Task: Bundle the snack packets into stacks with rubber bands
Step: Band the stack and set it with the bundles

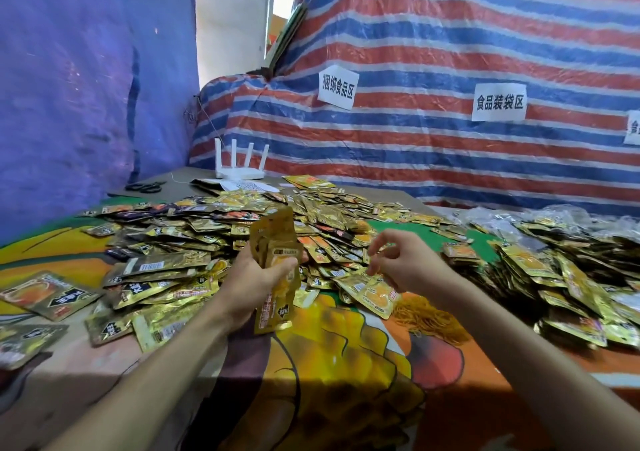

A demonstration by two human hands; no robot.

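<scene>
My left hand [254,286] gripped the stack of packets [275,242] upright, fingers wrapped round its lower half, and its top edges fanned out unevenly. My right hand [398,263] hung just beside it, fingers loosely curled, thumb and forefinger apart, with nothing between them that I could make out. It hovered over a loose packet [372,293] lying face up at the edge of the heap.

I judged the stack not yet ready for banding. To do it well I would add that packet face the same way as the others, then tap the stack's bottom edge on the table [346,381] to square it before loosening my grip. The rubber bands [433,319] lay in a tangle just right of the packet, so one should be teased free singly.

Beyond my hands spread the unsorted packets [225,228]. Another heap of packets [571,277] lay to the right, too blurred to tell whether it was banded. A router [239,171] and scissors [145,187] sat at the far edge.
</scene>
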